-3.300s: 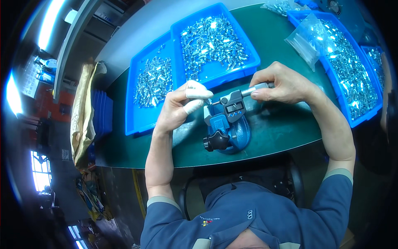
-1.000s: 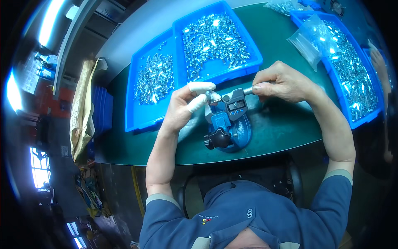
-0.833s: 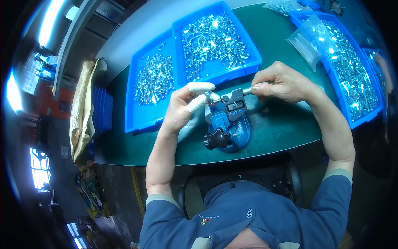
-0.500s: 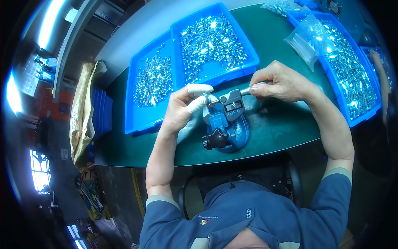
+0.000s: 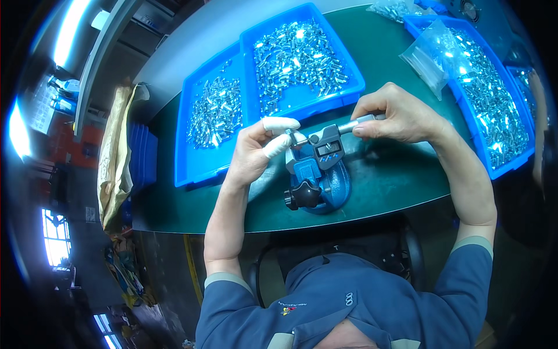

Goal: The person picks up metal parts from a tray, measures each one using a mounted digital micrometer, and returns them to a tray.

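A digital micrometer (image 5: 329, 149) with a small display is clamped in a blue stand (image 5: 337, 189) with a black knob (image 5: 306, 195). My left hand (image 5: 251, 154), with white covers on thumb and forefinger, is closed at the micrometer's measuring gap. A small shiny metal part (image 5: 298, 137) shows between those fingertips; most of it is hidden. My right hand (image 5: 404, 116) pinches the micrometer's thimble (image 5: 365, 120) at the right end between thumb and bent fingers.
Two blue trays of small metal parts, a left one (image 5: 181, 145) and a larger one (image 5: 354, 72), stand behind my hands on the green table (image 5: 383, 180). Another blue tray (image 5: 511, 166), with a clear plastic bag (image 5: 430, 64), lies right. Brown paper (image 5: 113, 157) and blue bins (image 5: 142, 157) are left.
My right hand's fingers have shifted slightly on the thimble, and more of its end shows. My left hand stays in nearly the same place at the measuring gap.
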Demonstrator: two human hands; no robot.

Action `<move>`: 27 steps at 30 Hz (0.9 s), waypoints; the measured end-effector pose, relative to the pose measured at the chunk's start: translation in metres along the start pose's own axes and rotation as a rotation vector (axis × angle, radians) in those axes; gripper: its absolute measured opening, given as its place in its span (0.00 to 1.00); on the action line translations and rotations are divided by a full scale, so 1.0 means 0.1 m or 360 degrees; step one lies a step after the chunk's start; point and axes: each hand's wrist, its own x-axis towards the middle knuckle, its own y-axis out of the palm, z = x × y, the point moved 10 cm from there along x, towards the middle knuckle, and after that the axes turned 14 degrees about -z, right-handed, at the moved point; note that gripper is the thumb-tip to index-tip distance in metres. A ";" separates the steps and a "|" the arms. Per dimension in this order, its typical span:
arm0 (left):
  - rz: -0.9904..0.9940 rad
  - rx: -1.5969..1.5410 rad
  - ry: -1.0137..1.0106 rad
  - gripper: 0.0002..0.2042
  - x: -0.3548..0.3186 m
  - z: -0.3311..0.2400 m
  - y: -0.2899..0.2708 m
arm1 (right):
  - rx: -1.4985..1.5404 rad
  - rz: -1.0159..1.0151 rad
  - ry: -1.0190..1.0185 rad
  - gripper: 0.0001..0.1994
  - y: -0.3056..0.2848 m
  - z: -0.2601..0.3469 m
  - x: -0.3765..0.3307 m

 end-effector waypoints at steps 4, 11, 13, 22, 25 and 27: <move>-0.0009 0.0003 -0.0010 0.14 -0.01 0.02 -0.01 | 0.0037 -0.0008 0.0050 0.20 0.02 0.00 0.00; -0.0024 0.0030 -0.0023 0.15 -0.01 0.01 0.00 | 0.0040 0.0026 0.0049 0.20 0.03 -0.01 0.01; -0.0007 -0.0009 -0.0074 0.15 -0.01 0.02 0.02 | 0.0033 0.0014 0.0040 0.20 0.02 -0.01 0.01; -0.0029 0.0065 -0.0056 0.16 -0.02 0.02 -0.02 | 0.0043 0.0008 0.0064 0.19 0.01 0.02 0.01; -0.0043 0.0046 -0.0024 0.15 0.00 -0.04 0.03 | -0.0011 0.0008 0.0015 0.18 -0.01 0.04 -0.01; -0.0099 0.0035 0.0016 0.14 0.02 -0.05 -0.05 | -0.0040 -0.0015 -0.0053 0.18 -0.02 0.08 0.00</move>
